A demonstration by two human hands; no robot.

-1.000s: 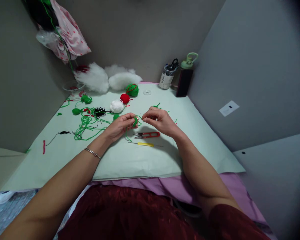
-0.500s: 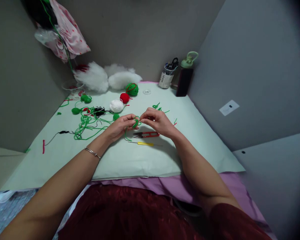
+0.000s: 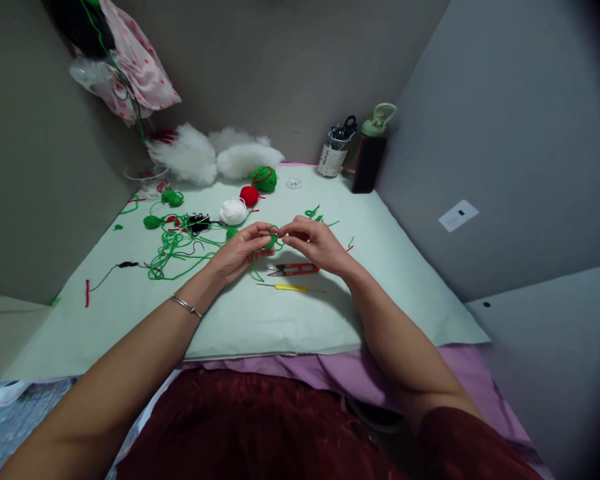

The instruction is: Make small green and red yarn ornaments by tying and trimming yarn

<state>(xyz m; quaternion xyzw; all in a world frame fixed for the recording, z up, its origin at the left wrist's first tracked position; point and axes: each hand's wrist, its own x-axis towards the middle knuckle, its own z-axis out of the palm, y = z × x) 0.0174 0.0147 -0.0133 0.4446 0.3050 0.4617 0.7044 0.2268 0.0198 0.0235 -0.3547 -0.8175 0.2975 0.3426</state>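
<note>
A small green yarn piece (image 3: 271, 243) is pinched between the thumb and fingers of my left hand (image 3: 241, 252). Close beside it, my right hand (image 3: 313, 243) has thumb and forefinger pressed together at a loop of the same green yarn; whether a thin tool is also in that pinch is too small to tell. A green tail hangs below my left fingers to the table. Just under both hands lie red-handled thread snips (image 3: 294, 269), and nearer me a crochet hook with a yellow grip (image 3: 291, 288).
Beyond my left hand are a white yarn ball (image 3: 233, 212), a red ball (image 3: 249, 196), a green ball (image 3: 264, 179) and tangled green yarn (image 3: 173, 250). White stuffing (image 3: 247, 160) lies along the wall. A pen cup (image 3: 331, 159) and a bottle (image 3: 369, 160) stand at the back right.
My left fingers and the green piece have tilted slightly. The right fingertips have shifted a little at the yarn loop. Everything on the table stays put.
</note>
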